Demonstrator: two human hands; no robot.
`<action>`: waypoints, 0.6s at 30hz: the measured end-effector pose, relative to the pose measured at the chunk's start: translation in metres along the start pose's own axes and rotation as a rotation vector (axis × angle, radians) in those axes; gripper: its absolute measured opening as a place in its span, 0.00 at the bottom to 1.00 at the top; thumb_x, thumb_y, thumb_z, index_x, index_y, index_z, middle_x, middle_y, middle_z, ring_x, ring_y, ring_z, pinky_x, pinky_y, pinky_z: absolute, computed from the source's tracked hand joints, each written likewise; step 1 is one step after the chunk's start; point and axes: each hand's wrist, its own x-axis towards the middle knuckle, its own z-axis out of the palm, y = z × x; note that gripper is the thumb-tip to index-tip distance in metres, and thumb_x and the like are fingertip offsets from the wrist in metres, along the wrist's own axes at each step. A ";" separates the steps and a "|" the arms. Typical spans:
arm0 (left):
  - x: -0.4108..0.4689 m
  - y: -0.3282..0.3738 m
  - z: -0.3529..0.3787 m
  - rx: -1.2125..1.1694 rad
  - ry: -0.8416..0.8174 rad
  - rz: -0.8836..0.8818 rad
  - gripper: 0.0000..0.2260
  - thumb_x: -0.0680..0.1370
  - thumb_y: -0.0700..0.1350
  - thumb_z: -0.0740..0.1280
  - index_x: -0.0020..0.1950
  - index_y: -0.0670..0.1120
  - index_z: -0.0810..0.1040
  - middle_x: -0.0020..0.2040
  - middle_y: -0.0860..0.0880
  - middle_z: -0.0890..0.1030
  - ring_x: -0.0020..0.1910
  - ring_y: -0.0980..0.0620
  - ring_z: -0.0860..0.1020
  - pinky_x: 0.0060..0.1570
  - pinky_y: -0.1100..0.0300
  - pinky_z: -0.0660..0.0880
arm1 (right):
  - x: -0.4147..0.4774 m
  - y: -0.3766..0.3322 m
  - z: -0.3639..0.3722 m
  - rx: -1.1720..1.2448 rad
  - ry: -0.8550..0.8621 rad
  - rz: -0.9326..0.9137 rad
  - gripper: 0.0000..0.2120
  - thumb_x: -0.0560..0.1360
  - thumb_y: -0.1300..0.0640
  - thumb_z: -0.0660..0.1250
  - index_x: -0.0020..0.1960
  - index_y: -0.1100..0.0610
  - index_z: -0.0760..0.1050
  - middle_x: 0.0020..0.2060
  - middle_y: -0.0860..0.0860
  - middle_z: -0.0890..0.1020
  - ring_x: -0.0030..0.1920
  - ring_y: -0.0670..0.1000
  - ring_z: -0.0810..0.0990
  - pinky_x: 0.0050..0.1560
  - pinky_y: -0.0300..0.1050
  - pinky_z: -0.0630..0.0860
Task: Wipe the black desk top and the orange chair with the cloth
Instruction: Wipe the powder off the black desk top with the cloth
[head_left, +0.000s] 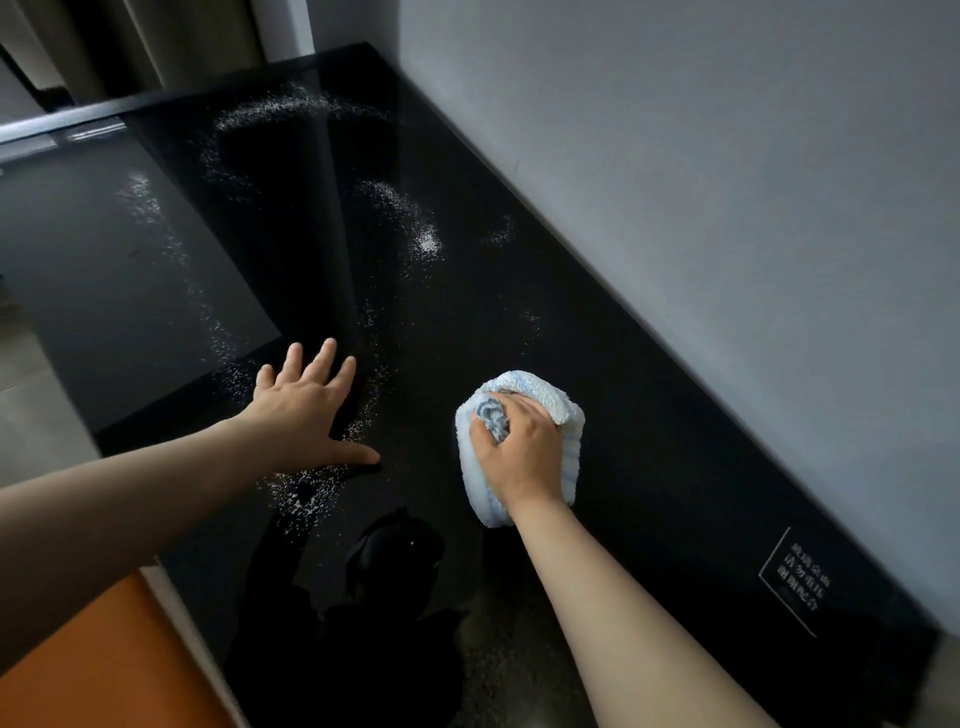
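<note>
The blue-and-white cloth (519, 441) lay bunched on the black desk top (649, 441), near its wall-side edge, gripped by the right hand (519, 447) with curled fingers. The left hand (306, 410) rested flat, fingers spread, amid white specks (311, 493). The orange chair (104, 660) showed lower left.

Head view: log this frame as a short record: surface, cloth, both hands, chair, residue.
surface: black glossy desk top
cloth: white and blue, bunched, on the desk top
right hand: grips the cloth, pressing it down
left hand: fingers spread, flat on the desk top
residue: white specks in arcs, around and beyond the left hand
orange chair: at bottom left, neither hand on it
</note>
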 end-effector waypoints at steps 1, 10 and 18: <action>-0.001 -0.005 0.003 -0.011 -0.005 -0.021 0.56 0.62 0.77 0.61 0.79 0.50 0.40 0.78 0.47 0.36 0.77 0.38 0.39 0.74 0.37 0.46 | -0.002 -0.002 0.001 0.001 0.003 -0.005 0.25 0.71 0.45 0.57 0.57 0.60 0.81 0.53 0.54 0.83 0.58 0.52 0.79 0.63 0.45 0.71; -0.005 -0.026 0.010 -0.017 -0.011 0.026 0.49 0.68 0.74 0.60 0.80 0.50 0.44 0.79 0.51 0.37 0.78 0.42 0.40 0.74 0.41 0.50 | -0.022 -0.014 0.012 -0.001 -0.030 -0.013 0.26 0.71 0.44 0.58 0.58 0.60 0.80 0.54 0.53 0.83 0.59 0.51 0.78 0.65 0.46 0.70; -0.005 -0.027 0.019 0.023 0.039 0.032 0.50 0.68 0.75 0.59 0.79 0.50 0.43 0.79 0.50 0.37 0.78 0.42 0.41 0.74 0.40 0.51 | -0.039 -0.021 0.023 0.008 -0.005 -0.046 0.25 0.70 0.44 0.58 0.56 0.59 0.81 0.53 0.52 0.83 0.57 0.51 0.79 0.63 0.51 0.74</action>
